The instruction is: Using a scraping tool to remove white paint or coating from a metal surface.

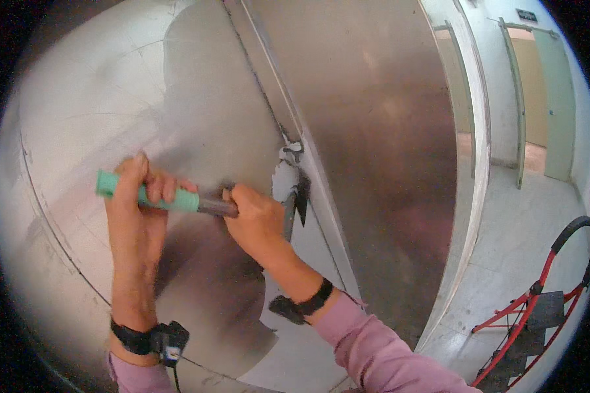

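A green tube-shaped tool [184,200] with a dark grey end section lies crosswise between my hands. My left hand [137,189] is wrapped around the green part, its thumb lying across it. My right hand [255,211] grips the dark end, and the fingers partly hide that tip. Behind both hands is a large, shiny metal surface [216,113] with blurred reflections and grey patches. Just right of my right hand, a light grey patch [286,179] with a ragged edge and a dark pointed piece [302,201] meets a long seam.
A brownish metal panel [373,147] rises beyond the seam. At the right, a red step ladder [521,314] with dark treads stands on the pale floor [526,226]. A pale green door [558,108] is farther back. Black straps with small devices [172,341] circle both wrists; a cable hangs from the left one.
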### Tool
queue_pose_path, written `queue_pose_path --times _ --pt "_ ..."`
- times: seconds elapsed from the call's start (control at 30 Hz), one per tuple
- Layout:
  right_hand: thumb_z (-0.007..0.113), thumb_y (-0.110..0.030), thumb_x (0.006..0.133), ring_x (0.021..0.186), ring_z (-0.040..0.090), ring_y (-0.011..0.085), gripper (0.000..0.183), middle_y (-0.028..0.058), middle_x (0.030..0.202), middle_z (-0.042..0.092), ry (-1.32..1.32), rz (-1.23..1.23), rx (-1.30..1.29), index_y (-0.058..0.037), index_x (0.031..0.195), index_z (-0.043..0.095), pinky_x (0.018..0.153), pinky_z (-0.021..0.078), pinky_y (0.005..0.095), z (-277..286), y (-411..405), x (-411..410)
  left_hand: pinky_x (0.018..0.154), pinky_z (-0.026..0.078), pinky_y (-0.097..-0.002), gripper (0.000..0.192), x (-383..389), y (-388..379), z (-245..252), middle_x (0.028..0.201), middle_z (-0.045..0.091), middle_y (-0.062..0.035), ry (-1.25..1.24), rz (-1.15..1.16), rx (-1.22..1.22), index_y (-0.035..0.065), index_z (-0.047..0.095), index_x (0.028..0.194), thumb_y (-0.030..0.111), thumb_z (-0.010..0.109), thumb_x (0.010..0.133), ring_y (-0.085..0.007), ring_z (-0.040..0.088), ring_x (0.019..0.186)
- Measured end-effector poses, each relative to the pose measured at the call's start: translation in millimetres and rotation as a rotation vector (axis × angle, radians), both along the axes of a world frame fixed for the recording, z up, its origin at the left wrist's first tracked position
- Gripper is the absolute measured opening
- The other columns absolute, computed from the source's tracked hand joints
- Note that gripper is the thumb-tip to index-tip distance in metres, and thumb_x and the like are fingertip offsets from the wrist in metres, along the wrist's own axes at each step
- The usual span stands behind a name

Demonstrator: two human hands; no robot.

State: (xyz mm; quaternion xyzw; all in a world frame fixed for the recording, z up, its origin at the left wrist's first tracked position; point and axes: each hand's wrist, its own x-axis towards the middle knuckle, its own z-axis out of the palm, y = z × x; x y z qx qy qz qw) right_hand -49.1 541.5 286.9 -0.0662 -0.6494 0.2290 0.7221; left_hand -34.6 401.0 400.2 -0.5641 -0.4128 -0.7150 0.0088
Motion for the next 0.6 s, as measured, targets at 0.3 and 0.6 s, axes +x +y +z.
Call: queue_pose_path --times 0.3,0.6 --pt "0.071 -0.006 0.062 0.074 0.062 0.0341 0.024 0.0121 0.08 0.062 -0.173 0.309 0.013 -0.0082 0.082 0.058 0.06 0.0477 0.0422 -55.5 -12.6 42.4 0.098 0.042 -0.0402 0.108 -0.7 -39.6 -51.4 0.126 0.051 -0.0152 0.429 -0.069 -0.117 0.0029 0.026 0.141 0.022 0.088 0.055 -0.0287 0.05 0.119" --pt "0.062 -0.008 0.086 0.058 0.043 0.0099 0.022 0.0009 0.064 0.047 -0.009 0.543 -0.229 -0.0057 0.069 0.048 0.052 0.0365 0.0292 -120.8 12.1 98.8 0.086 0.047 -0.0303 0.033 -29.7 36.2 -138.2 0.107 0.063 -0.0089 0.354 0.1 -0.47 0.0004 0.057 0.114 0.004 0.065 0.082 -0.0188 0.06 0.099"
